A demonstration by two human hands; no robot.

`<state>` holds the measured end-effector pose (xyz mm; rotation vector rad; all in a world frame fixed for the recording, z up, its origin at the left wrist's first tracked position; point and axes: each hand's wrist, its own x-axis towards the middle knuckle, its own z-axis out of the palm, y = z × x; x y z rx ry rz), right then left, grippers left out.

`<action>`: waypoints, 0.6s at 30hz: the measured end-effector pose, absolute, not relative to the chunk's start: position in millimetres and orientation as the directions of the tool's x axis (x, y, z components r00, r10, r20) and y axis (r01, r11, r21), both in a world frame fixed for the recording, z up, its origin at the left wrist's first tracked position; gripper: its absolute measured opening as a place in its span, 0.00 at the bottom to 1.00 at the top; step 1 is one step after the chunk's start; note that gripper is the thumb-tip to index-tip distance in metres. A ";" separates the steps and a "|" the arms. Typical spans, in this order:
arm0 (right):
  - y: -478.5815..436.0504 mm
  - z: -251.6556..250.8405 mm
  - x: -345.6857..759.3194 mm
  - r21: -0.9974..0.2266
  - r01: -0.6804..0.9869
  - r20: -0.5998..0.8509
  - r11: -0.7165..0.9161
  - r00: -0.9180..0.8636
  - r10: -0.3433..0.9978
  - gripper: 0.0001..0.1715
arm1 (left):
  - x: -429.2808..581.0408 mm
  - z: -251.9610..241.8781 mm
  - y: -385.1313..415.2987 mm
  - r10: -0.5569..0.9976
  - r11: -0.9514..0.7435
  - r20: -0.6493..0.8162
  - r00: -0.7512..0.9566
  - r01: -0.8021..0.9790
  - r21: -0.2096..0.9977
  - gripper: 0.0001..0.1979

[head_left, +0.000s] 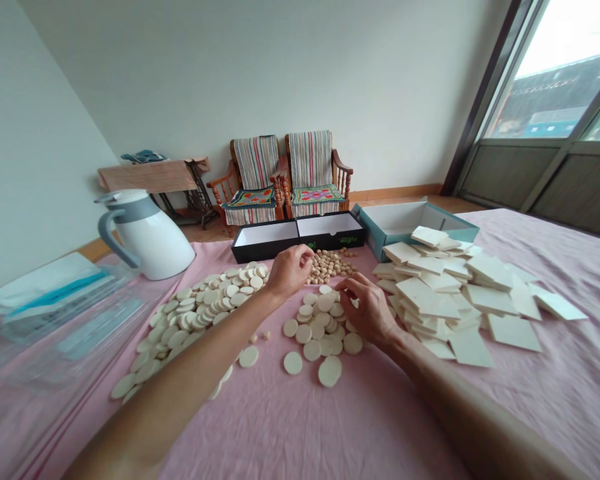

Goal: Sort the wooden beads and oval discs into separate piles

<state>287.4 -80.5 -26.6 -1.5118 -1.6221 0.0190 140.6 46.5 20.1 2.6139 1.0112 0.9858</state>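
Note:
My left hand (291,269) reaches over a pile of small tan wooden beads (330,264), its fingers curled at the pile's left edge as if pinching; what it holds is hidden. My right hand (367,308) rests, fingers bent, on the far right side of a small cluster of cream round discs (316,333). A much larger heap of the same discs (195,313) spreads to the left. A pile of cream square tiles (460,287) lies on the right. All sit on a pink cloth (305,427).
A black two-part box (298,238) and a teal open box (410,223) stand behind the piles. A white jug (147,233) stands at the left, beside clear plastic containers (45,320). Two wooden chairs (285,177) and a sewing table stand by the far wall.

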 end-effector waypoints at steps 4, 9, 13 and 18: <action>-80.9 -30.1 284.4 -0.551 0.787 0.582 0.277 0.124 0.804 0.10 | 91.8 16.0 30.2 0.619 -0.776 0.598 0.509 0.510 0.370 0.07; -80.0 -34.8 280.7 -0.519 0.783 0.621 0.342 0.071 0.781 0.10 | 30.7 8.6 7.4 0.613 -0.760 0.655 0.442 0.557 0.335 0.07; -82.1 -27.6 263.7 -0.451 0.812 0.624 0.370 -0.009 0.782 0.11 | -4.6 -1.9 -3.7 0.590 -0.750 0.699 0.405 0.595 0.289 0.08; -84.1 -7.2 214.1 -0.361 0.827 0.423 0.431 -0.267 0.866 0.12 | -34.2 -13.3 -8.2 0.552 -0.758 0.732 0.398 0.605 0.243 0.09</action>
